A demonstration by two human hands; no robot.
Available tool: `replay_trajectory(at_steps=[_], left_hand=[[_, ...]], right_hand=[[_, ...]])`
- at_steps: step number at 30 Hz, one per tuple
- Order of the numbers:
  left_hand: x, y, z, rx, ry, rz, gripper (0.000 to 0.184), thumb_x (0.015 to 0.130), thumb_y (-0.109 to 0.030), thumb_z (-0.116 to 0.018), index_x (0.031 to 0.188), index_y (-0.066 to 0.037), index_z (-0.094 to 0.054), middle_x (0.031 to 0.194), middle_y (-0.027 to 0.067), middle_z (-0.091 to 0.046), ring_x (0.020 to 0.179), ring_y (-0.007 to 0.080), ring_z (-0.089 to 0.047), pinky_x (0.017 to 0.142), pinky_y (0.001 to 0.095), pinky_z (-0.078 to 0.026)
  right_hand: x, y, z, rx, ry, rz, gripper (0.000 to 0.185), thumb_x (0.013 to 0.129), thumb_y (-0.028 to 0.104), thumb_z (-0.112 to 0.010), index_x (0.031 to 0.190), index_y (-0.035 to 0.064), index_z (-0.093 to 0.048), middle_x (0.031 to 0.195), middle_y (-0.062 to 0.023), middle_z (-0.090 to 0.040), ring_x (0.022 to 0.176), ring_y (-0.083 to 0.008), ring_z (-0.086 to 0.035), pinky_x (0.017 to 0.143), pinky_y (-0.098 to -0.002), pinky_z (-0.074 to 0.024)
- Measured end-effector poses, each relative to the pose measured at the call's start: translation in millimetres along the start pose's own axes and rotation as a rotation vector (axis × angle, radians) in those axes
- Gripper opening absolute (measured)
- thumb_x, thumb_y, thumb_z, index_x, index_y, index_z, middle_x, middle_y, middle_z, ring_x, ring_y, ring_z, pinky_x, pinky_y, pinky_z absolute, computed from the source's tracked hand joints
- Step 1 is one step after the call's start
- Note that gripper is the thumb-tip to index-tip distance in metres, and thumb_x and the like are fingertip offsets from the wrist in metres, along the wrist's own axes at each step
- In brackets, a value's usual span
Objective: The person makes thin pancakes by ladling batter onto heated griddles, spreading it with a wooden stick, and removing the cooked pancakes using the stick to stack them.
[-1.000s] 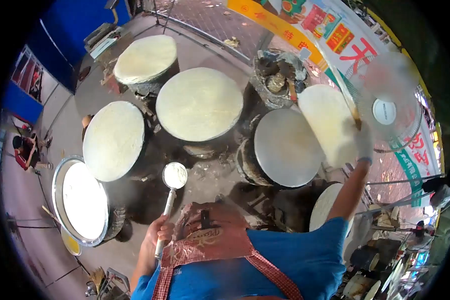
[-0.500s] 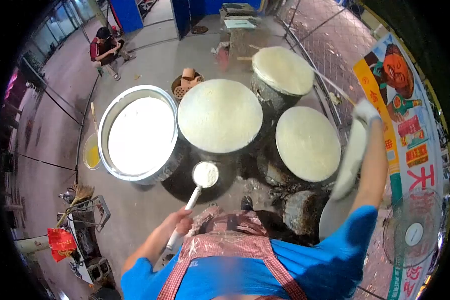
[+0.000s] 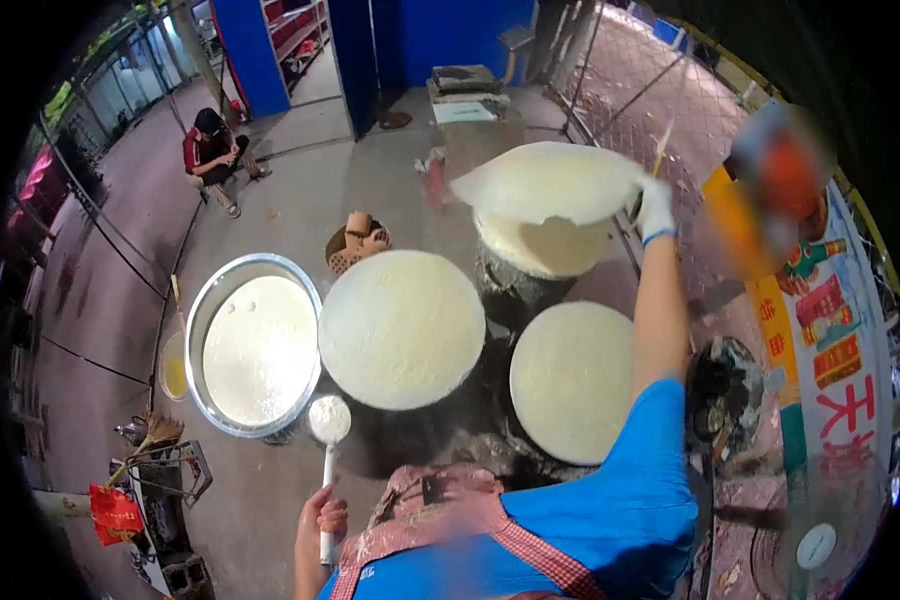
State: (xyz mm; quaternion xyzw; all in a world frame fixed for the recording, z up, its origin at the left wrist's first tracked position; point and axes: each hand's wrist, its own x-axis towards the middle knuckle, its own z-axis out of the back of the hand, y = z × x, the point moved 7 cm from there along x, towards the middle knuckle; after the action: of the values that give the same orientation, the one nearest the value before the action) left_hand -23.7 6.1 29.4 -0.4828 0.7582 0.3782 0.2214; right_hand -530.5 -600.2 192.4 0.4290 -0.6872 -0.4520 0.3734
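Note:
My left hand (image 3: pixel 322 522) is closed around the white handle of a ladle (image 3: pixel 330 420), whose round bowl holds pale batter. The ladle's bowl is beside a large metal basin (image 3: pixel 198 385) of batter (image 3: pixel 260 350). My gloved right hand (image 3: pixel 654 208) grips the edge of a thin, pale round pancake (image 3: pixel 550 182), which spreads out in the air. A thin stick (image 3: pixel 662 148) also sticks up from that hand. Beneath the pancake is a round, cream-coloured top (image 3: pixel 545 245) on a drum-like base. Two more pale discs lie nearer, one centre (image 3: pixel 402 330), one right (image 3: pixel 575 385).
Clay-coloured perforated blocks (image 3: pixel 360 240) sit behind the centre disc. A container of yellow liquid (image 3: pixel 175 368) stands left of the basin. A person (image 3: pixel 215 150) sits at the far left. A wire fence (image 3: pixel 625 75) and printed banner (image 3: pixel 820 330) line the right.
My right hand has swung forward and left; the pancake hanging beside my arm now spreads over the far top. My view has shifted, and the left hand still holds the ladle.

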Motion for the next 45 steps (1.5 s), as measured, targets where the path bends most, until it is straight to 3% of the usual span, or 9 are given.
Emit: replay_trajectory(at_steps=[5,12,16,24,25,28,34,38,45], left_hand=[[2,11,-15,-0.068,0.062,-0.143,0.031,0.091,-0.026,-0.042,0.121,-0.021,-0.049,0.053,-0.0003,-0.033,0.037,0.0057,-0.031,0.031,0.0168,-0.029],[-2,24,-41,-0.102,0.063,-0.235,0.03,0.091,-0.026,-0.042,0.118,-0.017,-0.051,0.053,-0.0009,-0.033,0.038,0.0062,-0.032,0.033,0.018,-0.031],[-3,18,-41,-0.12,-0.018,-0.328,0.028,0.09,-0.022,-0.045,0.117,-0.019,-0.053,0.055,-0.0022,-0.036,0.037,0.0042,-0.029,0.031,0.0165,-0.029],[-21,-74,-10,-0.113,0.491,-0.341,0.038,0.095,-0.028,-0.038,0.133,-0.022,-0.034,0.061,0.0023,-0.035,0.043,0.0076,-0.032,0.032,0.0195,-0.03],[-26,-96,-5,-0.027,0.493,-0.376,0.035,0.095,-0.025,-0.038,0.13,-0.025,-0.037,0.062,0.0016,-0.035,0.044,0.0072,-0.031,0.032,0.0181,-0.028],[-48,-180,13,0.257,0.307,-0.636,0.046,0.091,-0.012,-0.044,0.131,-0.027,-0.03,0.083,0.0046,-0.044,0.049,0.0077,-0.035,0.029,0.0147,-0.028],[1,-395,104,0.587,-0.316,-0.572,0.016,0.086,-0.011,-0.049,0.097,-0.002,-0.045,0.053,-0.0003,-0.038,0.036,0.0092,-0.037,0.03,0.0216,-0.033],[27,-459,119,1.223,-0.503,-0.579,0.014,0.085,-0.011,-0.048,0.09,0.001,-0.042,0.049,0.0062,-0.038,0.03,0.0136,-0.036,0.027,0.0253,-0.032],[-48,-368,33,0.397,-0.257,-0.17,0.026,0.089,-0.019,-0.048,0.069,-0.007,-0.038,0.045,-0.0026,-0.03,0.032,0.0059,-0.03,0.026,0.0197,-0.027]], right_hand=[[-8,-171,39,0.207,-0.166,-0.076,0.036,0.074,0.012,-0.062,0.108,0.0037,-0.054,0.087,-0.0071,-0.059,0.07,-0.0182,-0.057,0.058,-0.0307,-0.0471],[-36,-267,85,-0.263,-0.433,-0.343,0.04,0.069,0.023,-0.06,0.097,-0.0046,-0.058,0.083,-0.016,-0.063,0.081,-0.0285,-0.062,0.07,-0.0396,-0.0493],[-15,-266,140,-1.294,-0.44,-0.219,0.062,0.073,0.053,-0.056,0.102,-0.0025,-0.057,0.1,-0.0221,-0.061,0.092,-0.0383,-0.059,0.076,-0.0463,-0.0459],[-185,-224,-124,-0.844,0.613,0.04,0.042,0.079,0.03,-0.061,0.107,-0.0014,-0.059,0.103,-0.0184,-0.062,0.094,-0.0292,-0.058,0.083,-0.0366,-0.0434],[-219,-238,-157,-0.979,0.656,-0.238,0.041,0.075,0.028,-0.064,0.104,-0.0009,-0.06,0.093,-0.0161,-0.064,0.085,-0.0294,-0.06,0.077,-0.0369,-0.0446],[-339,-206,-287,-1.211,1.135,0.247,0.046,0.073,0.042,-0.059,0.098,0.0031,-0.062,0.092,-0.0223,-0.061,0.087,-0.0377,-0.058,0.075,-0.042,-0.0441],[-562,-264,-406,-1.62,1.533,0.634,0.032,0.073,0.039,-0.053,0.078,0.0091,-0.065,0.079,-0.0169,-0.062,0.074,-0.0339,-0.061,0.068,-0.0427,-0.0464],[-599,-207,-424,-1.645,1.44,0.228,0.035,0.074,0.042,-0.055,0.078,0.0088,-0.064,0.08,-0.0171,-0.063,0.076,-0.0352,-0.06,0.067,-0.0434,-0.0461],[-684,-234,-319,-1.527,1.182,-0.121,0.046,0.078,0.049,-0.054,0.093,0.0068,-0.063,0.083,-0.0207,-0.063,0.081,-0.0365,-0.06,0.071,-0.0446,-0.046]])
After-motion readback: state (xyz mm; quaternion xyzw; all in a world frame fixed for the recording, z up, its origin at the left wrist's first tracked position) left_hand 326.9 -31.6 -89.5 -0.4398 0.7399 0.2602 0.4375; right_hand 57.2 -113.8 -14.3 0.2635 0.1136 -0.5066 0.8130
